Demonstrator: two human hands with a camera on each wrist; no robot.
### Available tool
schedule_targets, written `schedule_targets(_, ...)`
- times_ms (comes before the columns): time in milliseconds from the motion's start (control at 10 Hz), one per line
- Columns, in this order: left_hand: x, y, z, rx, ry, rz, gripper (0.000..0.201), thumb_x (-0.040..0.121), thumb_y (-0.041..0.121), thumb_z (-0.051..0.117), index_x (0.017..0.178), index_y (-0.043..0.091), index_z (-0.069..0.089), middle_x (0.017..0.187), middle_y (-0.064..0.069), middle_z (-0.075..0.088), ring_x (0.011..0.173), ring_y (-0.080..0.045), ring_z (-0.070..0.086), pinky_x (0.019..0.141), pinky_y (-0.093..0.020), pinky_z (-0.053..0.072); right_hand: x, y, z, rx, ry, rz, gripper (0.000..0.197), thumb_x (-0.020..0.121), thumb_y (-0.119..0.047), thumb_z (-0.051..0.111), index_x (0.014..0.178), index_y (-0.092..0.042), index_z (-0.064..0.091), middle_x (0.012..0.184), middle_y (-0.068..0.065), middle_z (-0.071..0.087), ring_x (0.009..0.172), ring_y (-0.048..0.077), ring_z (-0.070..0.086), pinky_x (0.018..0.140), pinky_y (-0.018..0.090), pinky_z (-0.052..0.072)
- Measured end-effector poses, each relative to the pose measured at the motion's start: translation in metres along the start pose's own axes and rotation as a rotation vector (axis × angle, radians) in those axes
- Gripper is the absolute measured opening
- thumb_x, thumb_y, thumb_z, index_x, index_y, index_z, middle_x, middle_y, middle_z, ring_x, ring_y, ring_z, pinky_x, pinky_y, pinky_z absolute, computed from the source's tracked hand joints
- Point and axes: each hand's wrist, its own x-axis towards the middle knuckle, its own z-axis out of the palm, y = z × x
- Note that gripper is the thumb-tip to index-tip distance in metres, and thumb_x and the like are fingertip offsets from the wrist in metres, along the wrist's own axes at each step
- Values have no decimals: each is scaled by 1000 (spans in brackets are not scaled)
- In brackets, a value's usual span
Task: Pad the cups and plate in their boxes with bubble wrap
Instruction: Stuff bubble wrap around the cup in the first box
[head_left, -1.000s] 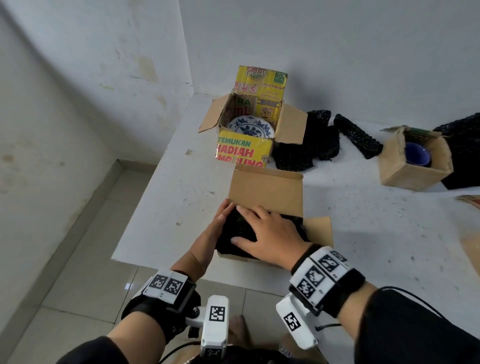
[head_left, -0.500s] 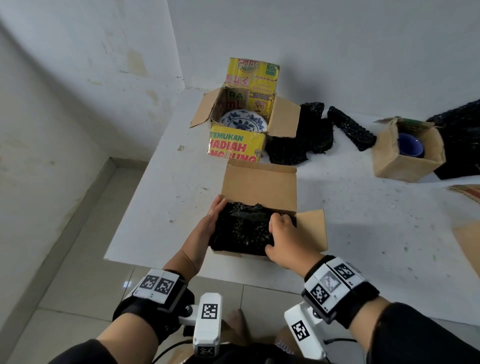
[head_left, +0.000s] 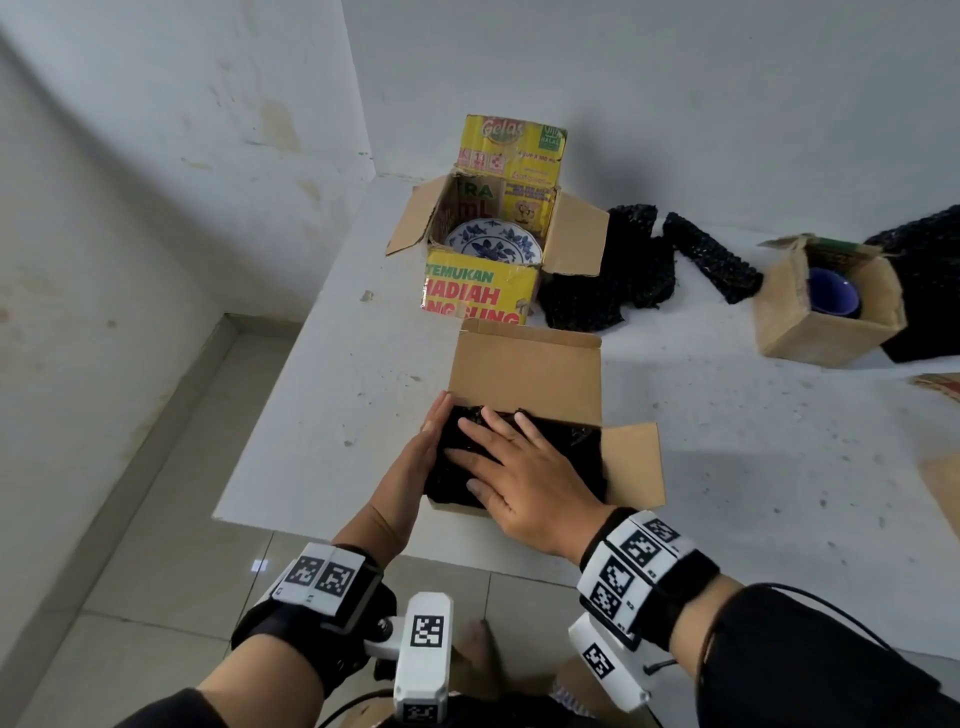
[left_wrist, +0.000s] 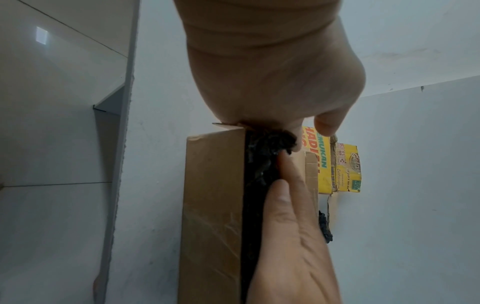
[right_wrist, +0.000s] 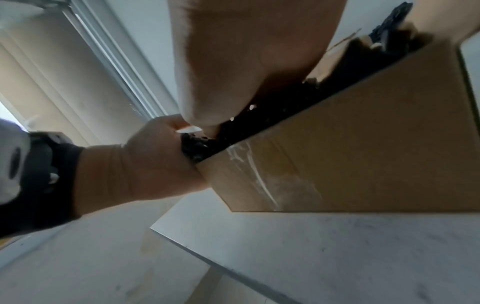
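Note:
A plain cardboard box (head_left: 524, 371) stands at the table's near edge, filled with black bubble wrap (head_left: 566, 441). My right hand (head_left: 511, 467) lies flat on the wrap with fingers spread, pressing down. My left hand (head_left: 415, 457) rests flat against the box's left side, fingers straight. Whatever lies under the wrap is hidden. Behind stands a yellow printed box (head_left: 480, 291) holding a blue-and-white plate (head_left: 493, 244). Far right, a small brown box (head_left: 826, 306) holds a blue cup (head_left: 834, 291). The left wrist view shows the box wall (left_wrist: 213, 205) and wrap (left_wrist: 255, 176) under my right hand's fingers (left_wrist: 288, 197).
Loose black bubble wrap pieces (head_left: 613, 275) lie between the yellow box and the small box, and more (head_left: 930, 291) at the far right. The white table (head_left: 332, 374) ends at the left and near edges, with tiled floor (head_left: 130, 545) below. Cardboard scraps (head_left: 940, 488) lie at the right edge.
My right hand went from flat, to curled at the wrap's near right corner, back to flat and spread on top. The left hand stayed against the box's left side.

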Motion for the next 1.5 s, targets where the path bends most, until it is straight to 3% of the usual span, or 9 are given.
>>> schedule_targets(100, 3, -1, -3, -75, 9, -23, 28, 99, 45, 29, 121, 47, 47, 122, 27, 49, 112, 10, 47, 89, -17, 39, 4, -2, 6, -49, 63, 21, 45, 95, -41, 28, 120, -25, 62, 142, 1, 47, 139, 27, 31, 115, 48, 16)
schedule_targets(300, 0, 5, -19, 107, 99, -85, 51, 99, 24, 42, 146, 33, 25, 133, 12, 38, 117, -5, 40, 90, -21, 31, 17, -6, 3, -139, 108, 3, 38, 84, -39, 38, 85, -24, 72, 118, 1, 62, 117, 32, 53, 92, 51, 43)
schedule_targets(400, -3, 3, -33, 96, 142, -122, 71, 84, 23, 62, 145, 32, 26, 121, 14, 47, 116, -9, 46, 97, -28, 33, 21, -4, -3, -98, 123, -17, 33, 77, -41, 43, 88, -24, 69, 114, 1, 62, 110, 30, 55, 86, 46, 45)
schedule_targets(600, -5, -2, -43, 65, 181, -141, 85, 65, 29, 65, 143, 29, 30, 120, -8, 59, 101, -22, 60, 83, -33, 48, 9, 0, 7, -59, 159, -55, 37, 82, -39, 49, 113, -21, 61, 123, 9, 57, 117, 30, 49, 98, 48, 37)
schedule_targets(900, -18, 14, -42, 283, 75, -18, 78, 59, 14, 79, 127, 33, 46, 100, -6, 59, 84, -21, 66, 72, -31, 55, 7, 6, -14, 348, 215, 32, 28, 90, -33, 48, 94, -20, 72, 124, 1, 59, 116, 18, 52, 97, 33, 40)
schedule_targets(1100, -13, 4, -21, 544, 141, 163, 55, 69, 3, 73, 112, 32, 55, 93, 7, 56, 59, -7, 54, 61, -30, 54, -39, 46, -43, 127, 546, 206, 14, 80, -18, 58, 90, -19, 69, 104, 1, 60, 100, 21, 56, 92, 39, 40)
schedule_targets(1300, -9, -5, -9, 720, 180, 216, 45, 66, 2, 66, 98, 28, 49, 93, 13, 47, 50, -9, 46, 50, -15, 35, -84, 68, -46, 378, 272, 733, 68, 81, -32, 69, 139, -33, 32, 114, 4, 42, 95, 20, 53, 73, 33, 50)
schedule_targets(1400, -4, -5, -9, 809, 158, 215, 44, 65, 4, 68, 99, 25, 48, 95, 14, 46, 56, -8, 50, 52, -15, 36, -87, 64, -46, 710, 205, 763, 89, 75, -36, 77, 142, -39, 20, 126, -5, 39, 113, 14, 44, 93, 33, 43)
schedule_targets(1500, -4, -6, -9, 885, 130, 230, 42, 68, 5, 67, 100, 24, 48, 97, 14, 45, 57, -8, 49, 54, -13, 36, -80, 53, -47, 715, 137, 658, 103, 70, -26, 82, 146, -37, 14, 127, -9, 28, 118, 8, 33, 95, 25, 31)
